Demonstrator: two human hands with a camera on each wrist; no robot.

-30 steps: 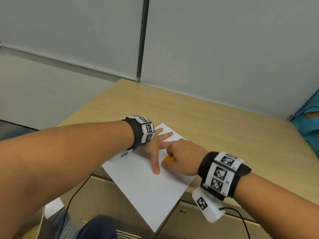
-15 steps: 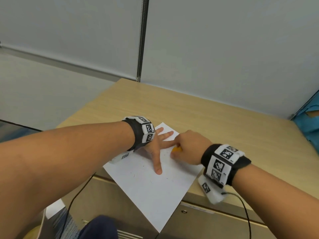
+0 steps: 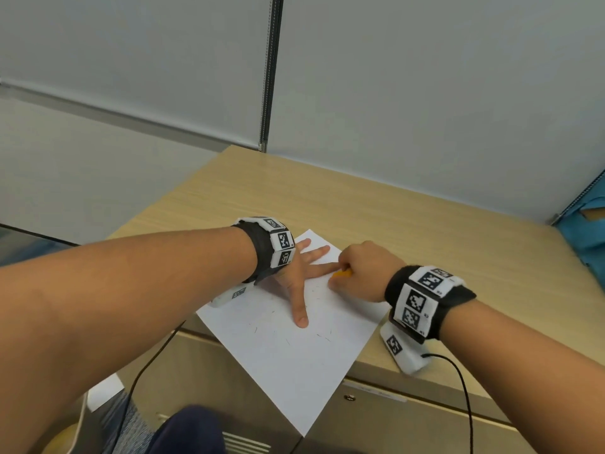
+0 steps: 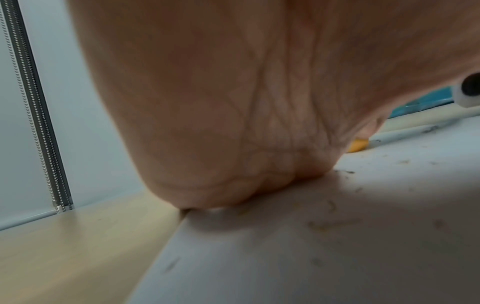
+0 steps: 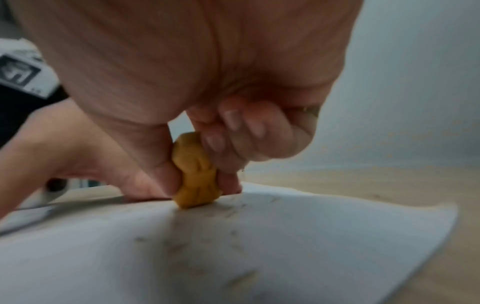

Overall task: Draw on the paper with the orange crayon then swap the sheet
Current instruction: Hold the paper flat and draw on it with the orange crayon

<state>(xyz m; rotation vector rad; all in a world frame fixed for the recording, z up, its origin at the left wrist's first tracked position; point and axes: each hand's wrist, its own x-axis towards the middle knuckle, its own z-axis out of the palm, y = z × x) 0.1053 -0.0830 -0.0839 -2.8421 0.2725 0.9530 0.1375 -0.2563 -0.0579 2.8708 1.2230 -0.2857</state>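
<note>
A white sheet of paper [image 3: 288, 358] lies skewed on the wooden desk [image 3: 409, 231], one corner hanging past the front edge. Short dark marks dot its surface. My left hand [image 3: 299, 276] lies flat on the sheet with fingers spread, its palm [image 4: 233, 102] pressing the paper's edge. My right hand [image 3: 358, 270] pinches a stubby orange crayon [image 5: 194, 170], whose tip touches the paper [image 5: 259, 246] near its far part. In the head view only a bit of the crayon [image 3: 342, 274] shows under the curled fingers. It also peeks past my left palm as an orange tip [image 4: 359, 145].
A grey partition wall [image 3: 425, 93] backs the desk. Something blue [image 3: 589, 231] sits at the right edge. Cabinet fronts [image 3: 409, 417] lie below the desk edge, and a black cable [image 3: 144, 375] hangs there. A dark knee [image 3: 186, 430] shows at the bottom.
My right hand with the crayon has slid up the sheet, away from me and slightly right, toward the paper's far corner. The left hand has stayed flat on the paper.
</note>
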